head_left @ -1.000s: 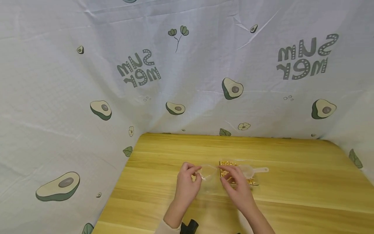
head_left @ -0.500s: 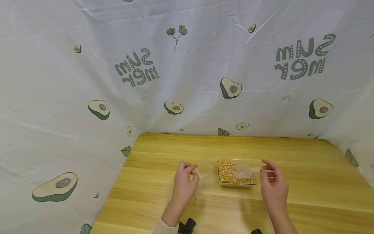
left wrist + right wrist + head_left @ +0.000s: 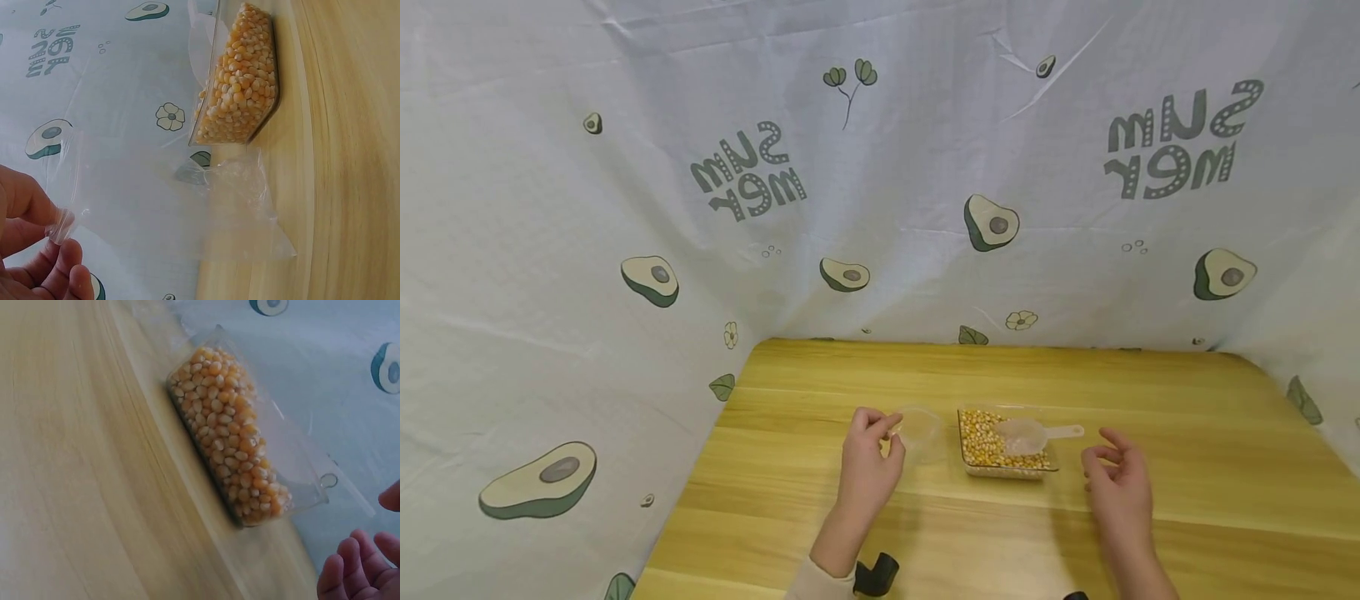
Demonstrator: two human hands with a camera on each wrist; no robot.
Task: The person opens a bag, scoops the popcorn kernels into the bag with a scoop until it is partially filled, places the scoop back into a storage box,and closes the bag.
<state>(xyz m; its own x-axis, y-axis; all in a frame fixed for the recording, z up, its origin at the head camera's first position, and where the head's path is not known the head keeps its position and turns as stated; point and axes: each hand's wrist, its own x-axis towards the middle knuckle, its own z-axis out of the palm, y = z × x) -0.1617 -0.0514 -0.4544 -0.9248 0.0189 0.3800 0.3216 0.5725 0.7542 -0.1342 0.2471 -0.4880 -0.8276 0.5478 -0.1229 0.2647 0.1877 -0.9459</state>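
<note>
My left hand [image 3: 870,458] pinches the top edge of a clear plastic bag [image 3: 162,200] between thumb and fingers. The bag hangs down beside the container, its lower end close to the tabletop in the left wrist view. To its right stands a clear rectangular container [image 3: 1009,473] of yellow corn kernels [image 3: 981,438]. A translucent scoop [image 3: 1024,435] lies on the kernels, with its handle sticking out over the right rim. Just past the handle's end is my right hand [image 3: 1122,492], fingers loosely bent and holding nothing.
All of this is on a wooden table [image 3: 1187,433]. Behind and to the left hangs a pale cloth [image 3: 910,167] printed with avocados. A black object [image 3: 877,575] shows by the left wrist.
My right hand has left the bag's mouth and moved right, past the scoop's handle. My left hand still pinches the bag and has shifted slightly left and away from me.
</note>
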